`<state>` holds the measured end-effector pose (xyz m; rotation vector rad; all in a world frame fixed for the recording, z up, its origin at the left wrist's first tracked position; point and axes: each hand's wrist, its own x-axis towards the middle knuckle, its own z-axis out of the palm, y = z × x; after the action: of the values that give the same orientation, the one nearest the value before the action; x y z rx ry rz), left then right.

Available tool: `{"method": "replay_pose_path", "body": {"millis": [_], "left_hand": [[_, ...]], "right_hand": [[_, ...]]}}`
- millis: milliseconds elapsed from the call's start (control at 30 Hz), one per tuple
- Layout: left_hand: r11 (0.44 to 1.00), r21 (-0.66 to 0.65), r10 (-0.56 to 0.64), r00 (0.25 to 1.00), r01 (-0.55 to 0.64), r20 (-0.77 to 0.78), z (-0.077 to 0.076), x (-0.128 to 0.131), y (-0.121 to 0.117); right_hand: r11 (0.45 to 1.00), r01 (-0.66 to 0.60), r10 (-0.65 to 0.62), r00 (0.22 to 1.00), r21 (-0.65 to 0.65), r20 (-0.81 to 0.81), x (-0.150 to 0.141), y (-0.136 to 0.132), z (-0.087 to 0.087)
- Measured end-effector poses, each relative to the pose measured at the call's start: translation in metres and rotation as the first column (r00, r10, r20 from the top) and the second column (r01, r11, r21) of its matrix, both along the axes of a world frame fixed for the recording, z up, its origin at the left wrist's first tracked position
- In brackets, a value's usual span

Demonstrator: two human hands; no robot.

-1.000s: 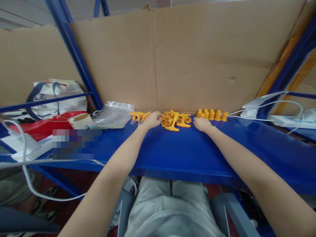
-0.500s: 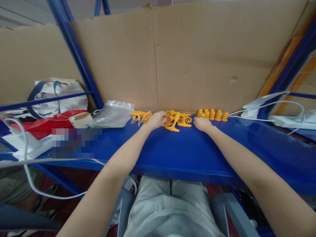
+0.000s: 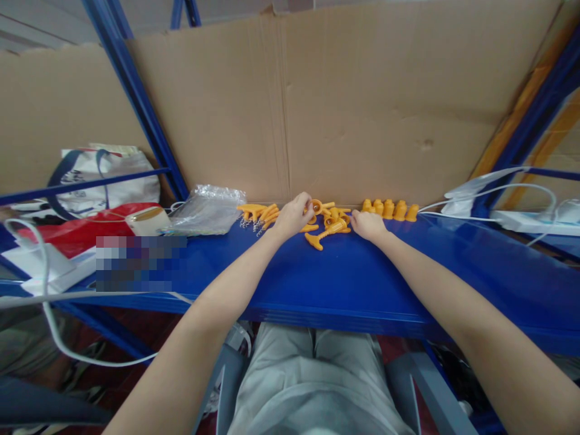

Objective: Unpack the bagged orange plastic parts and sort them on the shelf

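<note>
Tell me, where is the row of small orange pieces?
In the head view, the row stands right of centre, beside the right hand, in front of the cardboard.

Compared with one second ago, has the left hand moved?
Yes, to the right: the left hand was mostly left of the vertical crease in the cardboard, and now its fingers reach well past the crease's right side.

Both hands [image 3: 332,221] forward, fingers curled.
</note>
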<state>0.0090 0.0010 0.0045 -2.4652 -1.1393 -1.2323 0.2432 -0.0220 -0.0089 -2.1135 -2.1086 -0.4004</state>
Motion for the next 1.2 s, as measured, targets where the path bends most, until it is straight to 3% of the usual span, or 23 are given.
{"method": "replay_pose_path", "body": {"millis": [133,233,367,467,567,667,833,1067,1200], "left_hand": [[0.998,0.056,-0.009,1.000,0.008,0.021,0.001,0.002,-0.001],[0.997,0.075,-0.018,1.000,0.019,-0.010,-0.002,0.006,-0.003],[0.992,0.106,-0.060,0.990,0.073,-0.126,-0.011,0.015,-0.005],[0.982,0.126,-0.111,0.972,0.139,-0.209,-0.015,0.019,-0.008],[0.970,0.132,-0.166,0.953,0.204,-0.253,-0.014,0.020,-0.010],[0.955,0.143,-0.216,0.938,0.261,-0.272,-0.010,0.016,-0.009],[0.964,0.153,-0.176,0.952,0.219,-0.249,-0.007,0.006,0.002],[0.993,0.070,-0.061,0.927,0.093,-0.369,-0.014,0.001,0.008],[0.999,0.031,-0.006,0.905,0.021,-0.425,-0.014,0.002,0.004]], "right_hand": [[0.984,-0.099,0.114,0.989,0.150,-0.090,-0.016,-0.005,0.003],[0.948,-0.189,0.267,0.909,0.255,-0.319,-0.028,-0.004,0.002],[0.892,-0.251,0.449,0.578,0.375,-0.682,-0.047,0.004,-0.003],[0.880,-0.295,0.462,0.344,0.373,-0.817,-0.059,0.008,-0.005],[0.880,-0.326,0.420,0.197,0.345,-0.886,-0.062,0.009,-0.006],[0.886,-0.325,0.382,0.110,0.330,-0.918,-0.056,0.011,-0.006],[0.841,-0.407,0.438,0.125,0.356,-0.890,-0.041,0.016,-0.007],[0.742,-0.535,0.637,0.375,0.404,-0.673,-0.039,0.023,-0.017],[0.703,-0.580,0.701,0.470,0.410,-0.536,-0.037,0.027,-0.021]]}}
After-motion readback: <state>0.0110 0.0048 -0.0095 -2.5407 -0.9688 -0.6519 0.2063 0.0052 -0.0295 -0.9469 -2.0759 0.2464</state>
